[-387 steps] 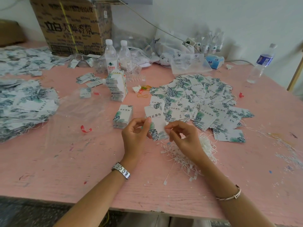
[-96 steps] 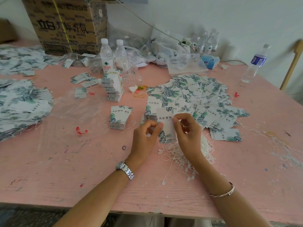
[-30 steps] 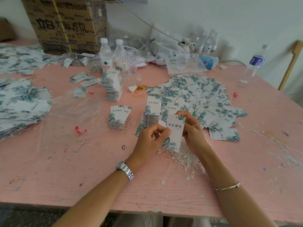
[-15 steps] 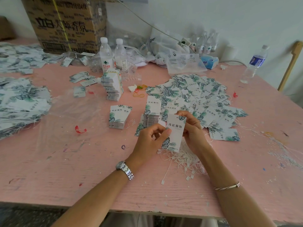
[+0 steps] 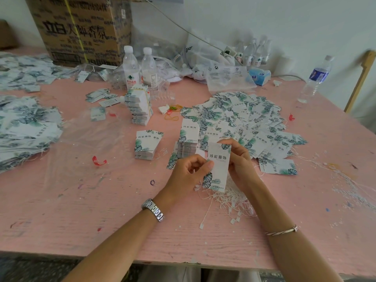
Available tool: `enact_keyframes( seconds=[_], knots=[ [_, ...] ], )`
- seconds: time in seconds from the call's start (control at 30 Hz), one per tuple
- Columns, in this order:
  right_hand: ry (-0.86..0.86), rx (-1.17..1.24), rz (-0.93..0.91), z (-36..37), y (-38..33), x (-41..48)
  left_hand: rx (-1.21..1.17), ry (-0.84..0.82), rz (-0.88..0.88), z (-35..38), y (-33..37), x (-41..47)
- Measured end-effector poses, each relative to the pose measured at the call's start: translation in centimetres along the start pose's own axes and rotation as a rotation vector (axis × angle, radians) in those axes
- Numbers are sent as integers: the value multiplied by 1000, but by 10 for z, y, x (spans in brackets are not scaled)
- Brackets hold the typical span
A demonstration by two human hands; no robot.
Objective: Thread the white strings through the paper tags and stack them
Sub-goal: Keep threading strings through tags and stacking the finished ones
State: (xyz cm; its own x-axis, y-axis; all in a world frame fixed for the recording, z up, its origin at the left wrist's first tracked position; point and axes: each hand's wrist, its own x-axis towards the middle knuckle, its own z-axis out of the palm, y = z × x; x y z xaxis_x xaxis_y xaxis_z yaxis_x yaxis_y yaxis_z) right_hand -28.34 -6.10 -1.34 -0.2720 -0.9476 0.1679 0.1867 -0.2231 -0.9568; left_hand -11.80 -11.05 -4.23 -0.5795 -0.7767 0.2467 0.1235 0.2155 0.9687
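I hold one white paper tag [image 5: 218, 165] with green leaf print upright above the table. My left hand [image 5: 188, 174] pinches its left edge with thumb and forefinger. My right hand [image 5: 239, 162] grips its right edge, fingers curled behind the top near the punched hole. A tangle of white strings [image 5: 227, 198] lies on the table under my hands. Just beyond stand a neat stack of tags [image 5: 188, 142] and a second stack [image 5: 147, 144] to its left. A wide spread of loose tags [image 5: 242, 121] covers the table behind.
A tall tag stack [image 5: 140, 106] and two water bottles [image 5: 139, 68] stand mid-table before a cardboard box [image 5: 81, 29]. More tags [image 5: 24, 127] pile at the left on clear plastic sheet [image 5: 85, 135]. A bottle [image 5: 314, 78], plastic bags [image 5: 227, 76] and rubber bands [image 5: 172, 115] lie at the back.
Since 3.2 s ago the tag has been raised and turned upright between my hands. Over the last second my hands and the tag have barely moved.
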Motion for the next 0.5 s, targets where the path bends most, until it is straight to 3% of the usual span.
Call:
enact_keyframes(
  seconds=[0.23,0.5],
  knots=[
    [-63,109,73,-3,3,1,-215,-107,-83,0,7,0],
    [-126,138,95,-1,-4,-2,-156,-140,-23,1,6,-1]
  ],
)
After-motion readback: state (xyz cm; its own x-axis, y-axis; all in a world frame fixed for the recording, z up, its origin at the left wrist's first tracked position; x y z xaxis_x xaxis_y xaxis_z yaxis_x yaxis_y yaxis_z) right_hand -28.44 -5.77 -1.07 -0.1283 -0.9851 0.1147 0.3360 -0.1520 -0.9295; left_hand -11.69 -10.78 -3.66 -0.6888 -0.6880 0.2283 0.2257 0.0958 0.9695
